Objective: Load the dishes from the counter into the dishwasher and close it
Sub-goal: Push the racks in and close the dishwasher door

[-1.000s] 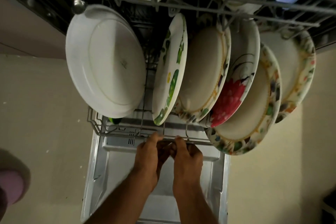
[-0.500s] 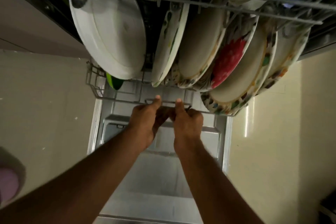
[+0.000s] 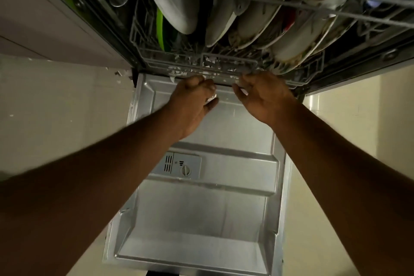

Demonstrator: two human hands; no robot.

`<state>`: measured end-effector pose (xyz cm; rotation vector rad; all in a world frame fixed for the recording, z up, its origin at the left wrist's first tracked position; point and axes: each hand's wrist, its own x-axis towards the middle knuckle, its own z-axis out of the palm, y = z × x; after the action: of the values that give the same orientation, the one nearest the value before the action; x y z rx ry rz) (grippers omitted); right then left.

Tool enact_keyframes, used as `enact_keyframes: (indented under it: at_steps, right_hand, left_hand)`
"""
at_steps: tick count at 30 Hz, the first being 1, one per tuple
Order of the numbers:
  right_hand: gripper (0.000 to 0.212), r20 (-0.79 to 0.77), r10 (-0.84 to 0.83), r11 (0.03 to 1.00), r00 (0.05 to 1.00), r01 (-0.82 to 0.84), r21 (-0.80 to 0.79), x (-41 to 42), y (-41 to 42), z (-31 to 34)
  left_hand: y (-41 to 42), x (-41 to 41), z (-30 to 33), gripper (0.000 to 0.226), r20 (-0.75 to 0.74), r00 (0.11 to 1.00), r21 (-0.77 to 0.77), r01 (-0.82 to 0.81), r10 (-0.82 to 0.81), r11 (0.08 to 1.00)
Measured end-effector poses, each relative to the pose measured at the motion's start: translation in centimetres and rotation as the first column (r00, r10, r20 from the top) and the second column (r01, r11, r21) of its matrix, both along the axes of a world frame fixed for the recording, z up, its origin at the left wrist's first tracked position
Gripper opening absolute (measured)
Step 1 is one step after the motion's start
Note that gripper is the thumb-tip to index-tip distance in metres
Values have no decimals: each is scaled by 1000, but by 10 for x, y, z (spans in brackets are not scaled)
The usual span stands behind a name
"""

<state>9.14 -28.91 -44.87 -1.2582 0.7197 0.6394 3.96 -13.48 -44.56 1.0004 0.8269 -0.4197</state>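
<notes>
Now the wire lower rack (image 3: 226,64), packed with upright glazed plates (image 3: 289,45), sits inside the dishwasher at twelve o'clock. Our left hand (image 3: 192,101) is loosely curled and our right hand (image 3: 264,96) relaxed, both holding nothing. Next, we judge, we lift the ribbed steel door (image 3: 201,197) at six o'clock.
</notes>
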Motion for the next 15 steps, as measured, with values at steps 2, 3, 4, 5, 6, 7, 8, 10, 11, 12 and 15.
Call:
enact_keyframes:
  at_steps: [2,3,4,5,6,7,8,10,11,12,15]
  right_hand:
    - [20,12,64,998,998,-64,-14,-6,-2,-8]
    - [22,8,39,999,999,-39,16,-13,-2,-10]
    - [23,20,20,1000,1000,-20,22,-21,-2,-13]
    - [21,19,18,1000,1000,-19,20,-29,0,-15]
    - [20,4,32,999,999,-32,21,-40,3,-17]
    - [19,-9,49,998,999,-49,24,-51,4,-20]
    - [22,-25,66,998,998,-65,14,-66,7,-22]
    - [42,-63,81,997,995,-80,5,-96,12,-26]
    - [50,-83,89,996,993,-89,10,-114,15,-26]
    - [54,-109,88,996,990,-87,8,-132,17,-26]
    - [48,-244,-28,997,969,45,61,-190,21,-26]
  left_hand:
    - [4,-20,-6,24,-35,999,10,-9,9,1000]
    - [6,-32,-10,31,-51,999,21,-8,9,1000]
    - [8,-43,-14,41,-65,998,28,-2,4,1000]
    - [8,-53,-18,49,-76,997,32,11,-8,999]
    - [8,-65,-22,54,-91,996,36,25,-22,999]
    - [9,-75,-27,57,-105,994,41,35,-31,999]
    - [9,-87,-30,56,-124,992,46,36,-30,998]
    - [10,-111,-35,53,-163,986,56,39,-29,998]
    - [11,-124,-35,49,-183,983,59,47,-36,997]
    - [11,-137,-36,42,-197,979,58,60,-47,996]
    - [12,-184,-36,26,-266,961,76,97,-74,992]
